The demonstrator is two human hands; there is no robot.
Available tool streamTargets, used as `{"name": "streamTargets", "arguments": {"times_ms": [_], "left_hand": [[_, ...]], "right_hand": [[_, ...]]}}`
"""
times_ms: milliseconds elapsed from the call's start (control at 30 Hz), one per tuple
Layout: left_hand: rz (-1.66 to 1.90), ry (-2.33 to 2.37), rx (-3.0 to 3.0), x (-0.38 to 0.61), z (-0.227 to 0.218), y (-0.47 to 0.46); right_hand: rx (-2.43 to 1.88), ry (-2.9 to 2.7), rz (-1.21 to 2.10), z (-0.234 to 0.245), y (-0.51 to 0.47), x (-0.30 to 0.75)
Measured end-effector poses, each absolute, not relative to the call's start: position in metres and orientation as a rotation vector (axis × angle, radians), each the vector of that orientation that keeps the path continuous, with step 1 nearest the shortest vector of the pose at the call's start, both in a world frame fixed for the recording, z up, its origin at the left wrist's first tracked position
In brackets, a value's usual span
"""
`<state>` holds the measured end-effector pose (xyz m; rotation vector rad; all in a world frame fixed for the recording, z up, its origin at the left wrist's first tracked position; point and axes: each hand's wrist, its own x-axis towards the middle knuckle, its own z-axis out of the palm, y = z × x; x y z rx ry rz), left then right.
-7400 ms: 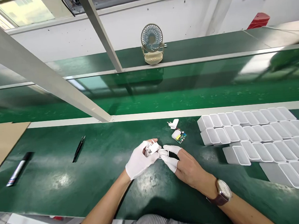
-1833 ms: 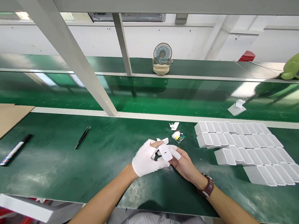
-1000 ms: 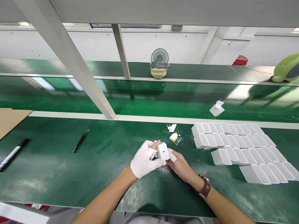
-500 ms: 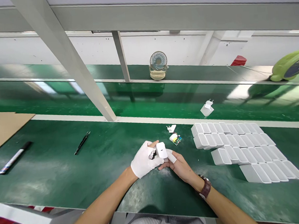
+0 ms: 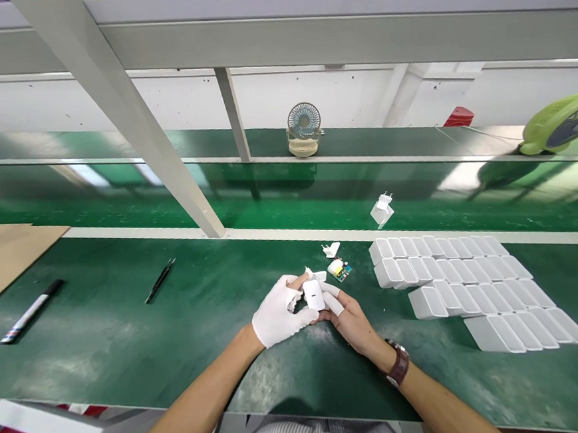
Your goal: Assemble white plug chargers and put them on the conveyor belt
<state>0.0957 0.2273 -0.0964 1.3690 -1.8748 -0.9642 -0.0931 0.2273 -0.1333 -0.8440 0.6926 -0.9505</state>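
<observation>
A small white charger (image 5: 314, 296) with a dark port slot on its face is held between both hands, just above the green bench. My left hand (image 5: 281, 312), in a white glove with a bare fingertip showing, grips it from the left. My right hand (image 5: 350, 322), with white finger cots, closes on its right side. Behind the charger's face a white piece (image 5: 318, 276) sticks up near my fingertips; whether it is joined on, I cannot tell. Just beyond lie a circuit board (image 5: 340, 270) and a white plug piece with pins (image 5: 331, 250).
Rows of open white charger housings (image 5: 475, 296) stand at the right. On the green conveyor behind the bench sits another charger (image 5: 382, 210). Tweezers (image 5: 160, 280), a marker (image 5: 32, 311) and cardboard (image 5: 12, 255) lie left. A slanted post (image 5: 164, 156) and small fan (image 5: 303, 128) stand ahead.
The charger in my hands has turned slightly, and a white piece now shows behind it. My right fingers have moved up along its side. The charger on the conveyor has shifted left.
</observation>
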Motion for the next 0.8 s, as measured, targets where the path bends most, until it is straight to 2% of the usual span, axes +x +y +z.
{"name": "streamTargets", "arguments": {"times_ms": [233, 400, 567, 700, 800], "left_hand": [[-0.887, -1.996, 1.262, 0.092, -0.074, 0.226], [-0.746, -2.154, 1.328, 0.093, -0.075, 0.221], [-0.579, -2.209, 1.485, 0.105, -0.09, 0.221], [-0.439, -2.236, 1.605, 0.147, -0.08, 0.224], [-0.228, -1.965, 1.846, 0.207, -0.069, 0.231]], "right_hand": [[-0.996, 0.864, -1.037, -0.129, 0.228, -0.098], [-1.425, 1.022, -1.243, -0.127, 0.227, -0.107], [-1.874, 1.075, -1.149, -0.137, 0.23, -0.112], [-1.905, 1.167, -1.014, -0.147, 0.232, -0.117], [-1.88, 1.239, -1.007, -0.146, 0.232, -0.121]]}}
